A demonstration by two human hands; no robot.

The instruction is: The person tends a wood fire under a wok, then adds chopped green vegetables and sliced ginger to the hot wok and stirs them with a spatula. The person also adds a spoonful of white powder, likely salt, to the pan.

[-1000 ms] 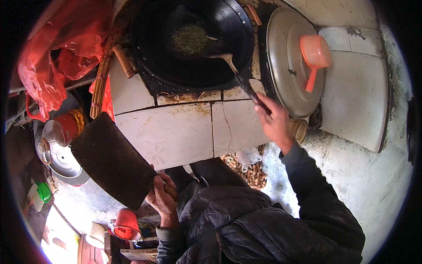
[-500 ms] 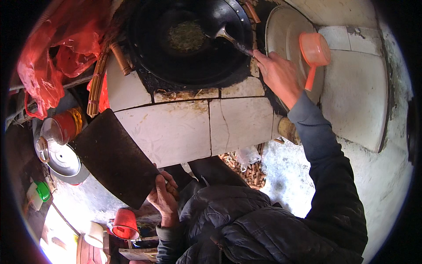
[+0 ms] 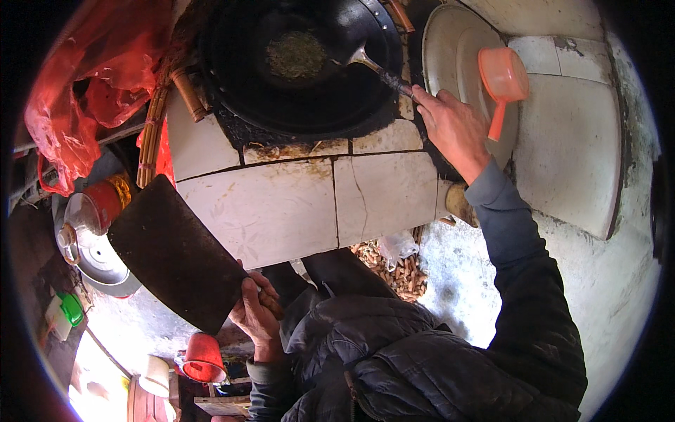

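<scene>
Spatula (image 3: 362, 56) in hand: one metal-bladed turner was at work in one black wok (image 3: 302, 116) set into the white tiled tabletop (image 3: 264, 211). Two hands were in view, each with a single thing. The right grip (image 3: 453, 126) was clamped on the end of the spatula's dark handle, at the wok's right edge; from there the tool ran up and to the left, its blade inside the wok. Just left of the blade lay one patch of fine green bits (image 3: 295, 55), too small to count; whether blade and bits touched, one could not tell. The left grip (image 3: 256, 313) was closed at the lower right corner of one dark panel (image 3: 172, 253), thumb over the face, below the tabletop's left front and well apart from the spatula. Right of the wok stood one large round lid (image 3: 437, 53), with one pink dipper (image 3: 503, 74) at its right side, handle pointing down. To the wok's left were one bamboo tube (image 3: 188, 95), one bundle of sticks (image 3: 149, 148) and a large red plastic bag (image 3: 60, 133). One red bucket (image 3: 202, 352) sat at lower left, near the panel's lower corner.
</scene>
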